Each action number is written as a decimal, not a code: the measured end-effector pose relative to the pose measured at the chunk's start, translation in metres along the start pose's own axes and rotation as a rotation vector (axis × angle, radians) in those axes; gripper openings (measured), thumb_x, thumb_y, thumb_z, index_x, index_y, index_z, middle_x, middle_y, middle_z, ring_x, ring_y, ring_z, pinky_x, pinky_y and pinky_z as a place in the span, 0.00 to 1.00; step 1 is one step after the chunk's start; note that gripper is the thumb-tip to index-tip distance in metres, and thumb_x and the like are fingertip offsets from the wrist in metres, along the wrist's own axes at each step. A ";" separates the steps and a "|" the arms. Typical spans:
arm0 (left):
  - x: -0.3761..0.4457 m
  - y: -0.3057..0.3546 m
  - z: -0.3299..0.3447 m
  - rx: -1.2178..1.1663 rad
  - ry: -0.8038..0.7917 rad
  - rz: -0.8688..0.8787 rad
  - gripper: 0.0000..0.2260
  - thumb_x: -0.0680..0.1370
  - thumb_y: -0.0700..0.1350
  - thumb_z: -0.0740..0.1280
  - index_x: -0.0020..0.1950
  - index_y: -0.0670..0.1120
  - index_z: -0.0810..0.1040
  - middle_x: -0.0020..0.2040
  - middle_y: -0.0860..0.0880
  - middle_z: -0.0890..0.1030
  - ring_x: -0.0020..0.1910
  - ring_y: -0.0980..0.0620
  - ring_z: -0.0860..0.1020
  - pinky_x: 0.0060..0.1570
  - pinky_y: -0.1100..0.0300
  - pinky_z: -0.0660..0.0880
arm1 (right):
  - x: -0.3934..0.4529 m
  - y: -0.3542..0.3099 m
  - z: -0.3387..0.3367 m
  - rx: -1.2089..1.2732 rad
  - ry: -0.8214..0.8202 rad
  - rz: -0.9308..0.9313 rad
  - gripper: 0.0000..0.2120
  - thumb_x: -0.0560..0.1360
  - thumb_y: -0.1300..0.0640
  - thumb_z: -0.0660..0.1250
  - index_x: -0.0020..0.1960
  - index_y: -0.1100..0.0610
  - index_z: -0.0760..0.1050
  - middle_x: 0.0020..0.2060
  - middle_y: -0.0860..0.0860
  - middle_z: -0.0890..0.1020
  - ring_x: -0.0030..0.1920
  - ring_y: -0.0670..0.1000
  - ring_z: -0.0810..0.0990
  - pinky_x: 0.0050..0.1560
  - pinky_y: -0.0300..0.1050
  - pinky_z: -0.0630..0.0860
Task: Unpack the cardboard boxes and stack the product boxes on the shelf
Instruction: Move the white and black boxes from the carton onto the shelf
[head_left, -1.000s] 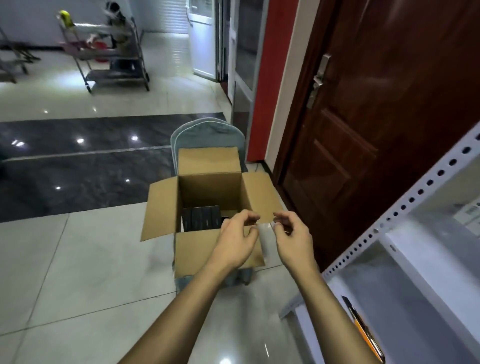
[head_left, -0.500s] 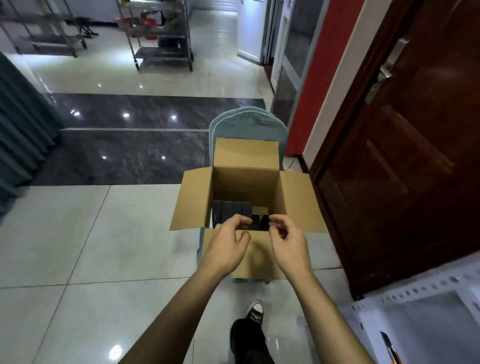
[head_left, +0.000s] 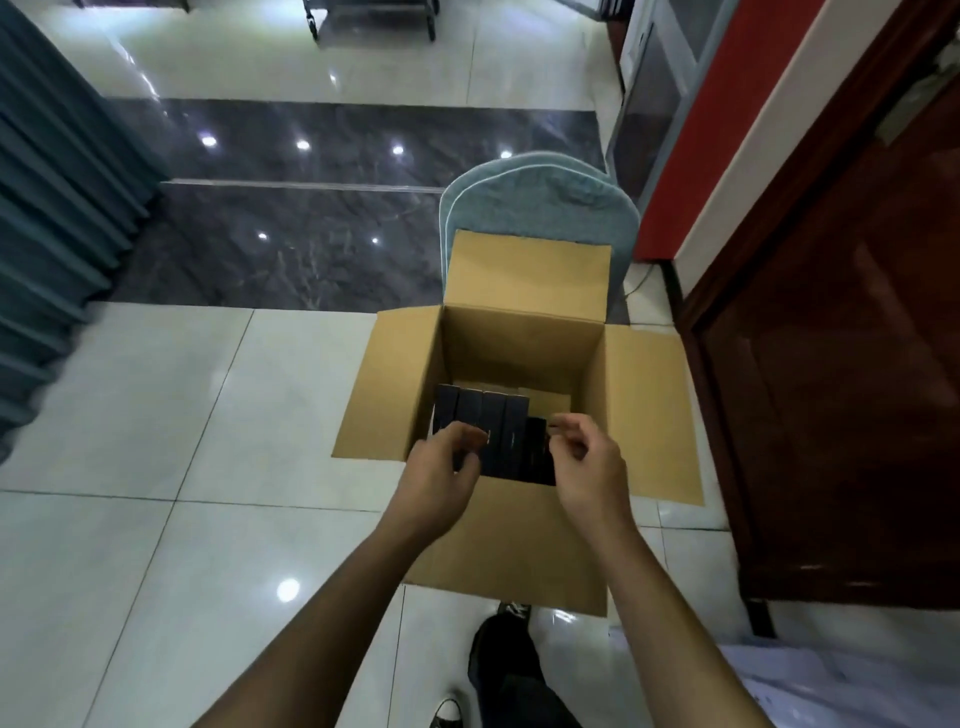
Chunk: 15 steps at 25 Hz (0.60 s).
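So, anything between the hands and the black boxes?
Nothing visible: the carton flaps are folded out, and the left hand and right hand hover right over the black boxes.

Your left hand (head_left: 441, 475) and right hand (head_left: 587, 467) cover the near ends of the row of black product boxes (head_left: 496, 431) in the open brown cardboard box (head_left: 519, 364). The white metal shelf (head_left: 831, 680) is cut off at the lower right corner.
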<state>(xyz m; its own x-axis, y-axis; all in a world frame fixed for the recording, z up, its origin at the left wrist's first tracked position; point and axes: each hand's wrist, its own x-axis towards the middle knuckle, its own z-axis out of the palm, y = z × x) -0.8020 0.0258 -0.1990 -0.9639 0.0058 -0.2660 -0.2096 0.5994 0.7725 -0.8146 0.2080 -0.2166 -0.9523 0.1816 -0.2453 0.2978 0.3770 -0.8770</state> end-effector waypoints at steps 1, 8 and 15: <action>0.009 -0.002 0.003 0.000 -0.005 -0.021 0.14 0.83 0.41 0.63 0.68 0.49 0.76 0.61 0.54 0.80 0.58 0.60 0.75 0.55 0.67 0.72 | 0.010 0.005 0.000 -0.007 -0.011 0.014 0.13 0.82 0.58 0.64 0.66 0.50 0.75 0.57 0.44 0.79 0.57 0.43 0.78 0.50 0.33 0.74; 0.046 -0.027 0.018 0.035 -0.008 -0.116 0.13 0.83 0.41 0.63 0.67 0.49 0.76 0.58 0.56 0.80 0.53 0.61 0.76 0.42 0.78 0.71 | 0.059 0.036 0.012 -0.045 -0.102 0.079 0.11 0.82 0.58 0.64 0.64 0.50 0.77 0.53 0.43 0.80 0.54 0.43 0.79 0.50 0.37 0.76; 0.085 -0.056 0.039 0.071 -0.085 -0.179 0.14 0.83 0.42 0.63 0.68 0.49 0.75 0.61 0.53 0.81 0.59 0.56 0.78 0.57 0.63 0.76 | 0.089 0.065 0.029 -0.091 -0.164 0.206 0.11 0.82 0.58 0.64 0.64 0.51 0.77 0.53 0.44 0.80 0.52 0.42 0.78 0.40 0.28 0.72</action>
<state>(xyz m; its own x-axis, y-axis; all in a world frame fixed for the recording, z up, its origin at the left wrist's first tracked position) -0.8654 0.0236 -0.2875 -0.8945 -0.0402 -0.4452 -0.3611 0.6521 0.6666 -0.8818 0.2223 -0.3074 -0.8672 0.1160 -0.4843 0.4836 0.4285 -0.7632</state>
